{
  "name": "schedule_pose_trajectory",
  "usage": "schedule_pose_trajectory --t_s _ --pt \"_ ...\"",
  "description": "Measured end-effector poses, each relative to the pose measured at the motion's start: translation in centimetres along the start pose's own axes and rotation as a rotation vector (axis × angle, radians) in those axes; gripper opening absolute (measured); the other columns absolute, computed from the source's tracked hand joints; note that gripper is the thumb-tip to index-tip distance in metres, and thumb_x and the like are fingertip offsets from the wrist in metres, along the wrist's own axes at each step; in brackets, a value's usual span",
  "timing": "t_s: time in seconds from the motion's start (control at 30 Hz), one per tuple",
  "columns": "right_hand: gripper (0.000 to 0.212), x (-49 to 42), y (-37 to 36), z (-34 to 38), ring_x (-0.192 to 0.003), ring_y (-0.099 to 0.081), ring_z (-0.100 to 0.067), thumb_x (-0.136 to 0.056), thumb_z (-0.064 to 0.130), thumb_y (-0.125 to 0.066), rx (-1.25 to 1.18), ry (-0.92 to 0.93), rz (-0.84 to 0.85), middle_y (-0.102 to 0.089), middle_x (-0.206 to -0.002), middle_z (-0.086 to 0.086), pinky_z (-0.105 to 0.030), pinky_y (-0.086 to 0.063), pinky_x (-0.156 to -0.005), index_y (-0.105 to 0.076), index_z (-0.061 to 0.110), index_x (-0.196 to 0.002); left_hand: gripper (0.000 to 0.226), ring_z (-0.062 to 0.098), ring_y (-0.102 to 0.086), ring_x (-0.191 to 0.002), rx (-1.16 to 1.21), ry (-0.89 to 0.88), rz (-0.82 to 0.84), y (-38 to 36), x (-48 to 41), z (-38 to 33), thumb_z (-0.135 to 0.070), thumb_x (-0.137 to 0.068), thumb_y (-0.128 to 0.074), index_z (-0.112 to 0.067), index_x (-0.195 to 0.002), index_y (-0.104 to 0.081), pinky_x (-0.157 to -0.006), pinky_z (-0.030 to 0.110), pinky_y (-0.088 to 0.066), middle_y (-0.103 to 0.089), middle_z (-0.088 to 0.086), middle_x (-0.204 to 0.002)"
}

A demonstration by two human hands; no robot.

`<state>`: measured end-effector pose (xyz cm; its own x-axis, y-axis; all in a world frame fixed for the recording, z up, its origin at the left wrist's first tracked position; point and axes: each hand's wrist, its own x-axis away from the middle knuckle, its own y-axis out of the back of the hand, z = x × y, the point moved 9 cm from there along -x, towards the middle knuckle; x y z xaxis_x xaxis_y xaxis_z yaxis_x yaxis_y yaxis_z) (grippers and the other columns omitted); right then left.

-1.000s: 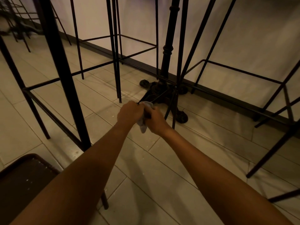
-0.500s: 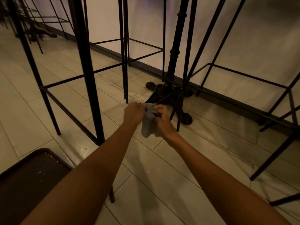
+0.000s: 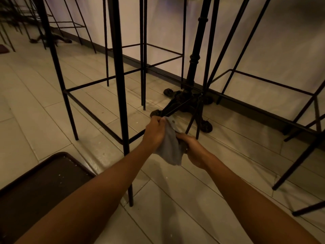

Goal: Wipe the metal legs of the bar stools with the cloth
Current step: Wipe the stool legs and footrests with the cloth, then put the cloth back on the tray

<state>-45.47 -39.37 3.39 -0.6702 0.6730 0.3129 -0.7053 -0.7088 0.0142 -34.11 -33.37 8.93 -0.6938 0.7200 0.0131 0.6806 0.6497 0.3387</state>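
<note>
Hanging open between both hands, the cloth point(image 3: 169, 148) now shows as a loose grey sheet, where a second ago it was a small wad squeezed between two fists held close together. The left hand point(image 3: 154, 132) has risen and pinches the top corner with curled fingers. The right hand point(image 3: 193, 150) sits lower and nearer the person, its fingers curled round the bottom part of the fabric. The cloth is in the air above the floor and touches no metal: the thick stool leg point(image 3: 121, 95) stands to the left of the hands, and two thin legs point(image 3: 190, 124) end on the floor just beyond the right hand. It looks as though the person is shaking out or refolding the cloth to get a fresh face, so wiping is paused and the next leg is not yet started. Which legs are already clean cannot be told. The floor point(image 3: 193, 199) is long pale tiles with dark joints and a few light specks. An iron table base point(image 3: 182, 103) with scrolled feet stands behind the hands, near a white wall point(image 3: 263, 41) with a dark skirting board point(image 3: 255, 106). More black stool frames stand along the wall on both sides, and a dark brown seat point(image 3: 35, 187) fills the lower left corner.
</note>
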Motion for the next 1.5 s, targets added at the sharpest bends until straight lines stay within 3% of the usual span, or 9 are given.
schedule_pose_trajectory --t_s 0.17,0.37,0.6,0.8,1.0,1.17,1.3,1.4,1.5 --pt "0.040 2.3 -2.0 -2.0 -0.111 -0.057 -0.026 -0.080 0.030 -0.060 -0.176 -0.155 0.208 -0.063 -0.117 -0.008 -0.036 -0.047 -0.091 -0.055 0.015 -0.116 0.032 0.027 -0.054 -0.104 0.131 0.091 0.131 0.1 1.4 2.9 -0.031 -0.099 -0.036 -0.007 -0.118 -0.047 -0.083 0.036 -0.045 -0.054 0.017 -0.119" --pt "0.040 4.2 -4.8 -3.6 -0.099 -0.062 -0.021 -0.073 0.026 -0.062 -0.225 -0.273 0.387 -0.070 -0.102 -0.004 -0.036 -0.049 -0.089 -0.057 0.013 -0.111 0.023 0.016 -0.052 -0.090 0.105 0.054 0.192 2.1 2.8 3.4 -0.034 -0.099 -0.035 -0.016 -0.104 -0.048 -0.070 0.026 -0.044 -0.052 0.005 -0.103" --pt "0.044 6.0 -9.9 -4.9 -0.095 -0.068 -0.017 -0.080 0.022 -0.058 -0.178 -0.270 0.562 -0.071 -0.103 -0.003 -0.030 -0.057 -0.076 -0.052 0.012 -0.122 0.023 0.008 -0.057 -0.079 0.159 0.036 0.219 5.7 6.3 5.3 -0.034 -0.098 -0.039 -0.018 -0.099 -0.055 -0.065 0.019 -0.048 -0.058 -0.003 -0.089" --pt "0.072 7.5 -14.6 -7.4 -0.112 -0.060 -0.025 -0.061 0.033 -0.084 -0.201 -0.317 0.753 -0.064 -0.121 -0.011 -0.037 -0.054 -0.089 -0.054 0.010 -0.123 0.021 0.006 -0.055 -0.070 0.045 0.080 0.256 9.7 8.4 9.0 -0.038 -0.097 -0.040 -0.024 -0.090 -0.055 -0.052 0.012 -0.044 -0.057 -0.004 -0.084" --pt "0.047 6.4 -18.9 -9.3 -0.111 -0.061 -0.024 -0.081 0.023 -0.064 -0.227 -0.324 0.676 -0.060 -0.126 -0.009 -0.038 -0.055 -0.086 -0.050 0.017 -0.125 0.026 0.019 -0.055 -0.098 -0.223 0.049 0.272 14.8 7.8 12.9 -0.036 -0.099 -0.035 -0.017 -0.108 -0.051 -0.082 0.030 -0.045 -0.055 0.004 -0.108" --pt "0.044 4.4 -23.6 -12.0 -0.108 -0.059 -0.024 -0.092 0.012 -0.053 -0.253 -0.332 0.564 -0.056 -0.123 -0.008 -0.034 -0.059 -0.074 -0.040 0.015 -0.134 0.028 0.019 -0.052 -0.098 -0.338 0.080 0.327 17.6 6.7 17.6 -0.032 -0.100 -0.030 -0.013 -0.114 -0.046 -0.081 0.030 -0.041 -0.052 0.004 -0.107" --pt "0.052 2.6 -26.8 -15.1 -0.112 -0.055 -0.028 -0.090 0.013 -0.058 -0.221 -0.375 0.443 -0.047 -0.133 -0.010 -0.044 -0.055 -0.080 -0.033 0.015 -0.135 0.020 0.019 -0.053 -0.098 -0.390 0.133 0.359 19.8 5.8 22.2 -0.035 -0.100 -0.031 -0.021 -0.105 -0.044 -0.080 0.028 -0.040 -0.052 0.005 -0.108" --pt "0.047 1.4 -28.7 -17.0 -0.116 -0.052 -0.030 -0.091 0.009 -0.055 -0.212 -0.402 0.382 -0.045 -0.133 -0.010 -0.050 -0.052 -0.086 -0.033 0.013 -0.132 0.018 0.015 -0.052 -0.097 -0.359 0.246 0.375 21.4 5.4 26.0 -0.036 -0.094 -0.047 -0.023 -0.105 -0.045 -0.080 0.028 -0.044 -0.050 0.002 -0.110" --pt "0.042 0.4 -30.1 -19.1 -0.117 -0.051 -0.032 -0.091 0.007 -0.053 -0.191 -0.445 0.333 -0.044 -0.132 -0.012 -0.051 -0.049 -0.086 -0.033 0.011 -0.128 0.036 0.019 -0.052 -0.106 -0.332 0.389 0.365 23.3 5.5 29.7 -0.029 -0.082 -0.068 -0.023 -0.111 -0.047 -0.087 0.033 -0.047 -0.049 0.000 -0.111"
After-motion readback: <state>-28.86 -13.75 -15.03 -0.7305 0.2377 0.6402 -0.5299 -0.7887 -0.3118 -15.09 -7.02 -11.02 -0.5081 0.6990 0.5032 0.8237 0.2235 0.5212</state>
